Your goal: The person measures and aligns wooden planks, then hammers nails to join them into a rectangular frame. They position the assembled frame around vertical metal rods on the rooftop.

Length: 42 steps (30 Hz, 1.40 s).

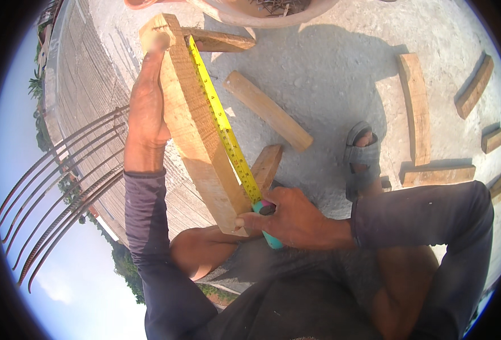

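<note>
A thick block of sawn wood [191, 122] slants before me, its far end tilted left. My left hand [147, 107] lies along its left side with the thumb up at the far end; the other fingers are hidden behind the wood. Along the right edge of the block runs the yellow blade of a tape measure [222, 122], its tip near the far end. My right hand [295, 218] is closed round the teal tape case [272, 241] at the near end, the thumb touching the wood.
Wood pieces lie on the concrete floor: one [268, 110] in the middle, several at right, including a long one [414, 107]. A tub [261, 20] with metal bits stands at the far edge. Bent rebar rods [63, 153] stick out at left. My sandalled foot [363, 150] is at right.
</note>
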Motion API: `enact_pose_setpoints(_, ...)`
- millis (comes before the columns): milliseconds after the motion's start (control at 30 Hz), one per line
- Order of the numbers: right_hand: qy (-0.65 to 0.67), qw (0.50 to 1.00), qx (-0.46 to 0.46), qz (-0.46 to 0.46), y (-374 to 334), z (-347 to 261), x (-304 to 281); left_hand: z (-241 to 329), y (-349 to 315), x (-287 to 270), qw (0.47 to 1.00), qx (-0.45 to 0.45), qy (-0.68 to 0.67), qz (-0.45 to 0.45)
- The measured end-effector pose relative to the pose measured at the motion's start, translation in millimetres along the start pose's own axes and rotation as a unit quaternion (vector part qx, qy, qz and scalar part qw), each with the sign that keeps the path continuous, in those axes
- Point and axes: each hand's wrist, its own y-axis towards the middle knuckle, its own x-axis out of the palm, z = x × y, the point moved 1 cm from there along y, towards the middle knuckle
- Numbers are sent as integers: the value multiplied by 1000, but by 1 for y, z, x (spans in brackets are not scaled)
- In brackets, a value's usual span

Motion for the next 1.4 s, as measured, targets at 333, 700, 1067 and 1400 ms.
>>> enact_pose_setpoints(333, 41, 998, 11, 37, -12, 15, 2, -3, -7, 4, 1000, 7, 3, -9)
enact_pose_setpoints(700, -75, 984, -7, 159, -57, 40, -84, -6, 2, -6, 993, -5, -33, -110)
enact_pose_setpoints(1067, -218, 969, -93, 69, -8, -21, -142, -2, 1, 3, 997, 7, -51, -56)
enact_pose_setpoints(1400, -381, 909, -121, 122, 5, -39, -152, -11, 4, 3, 997, 35, -72, -17)
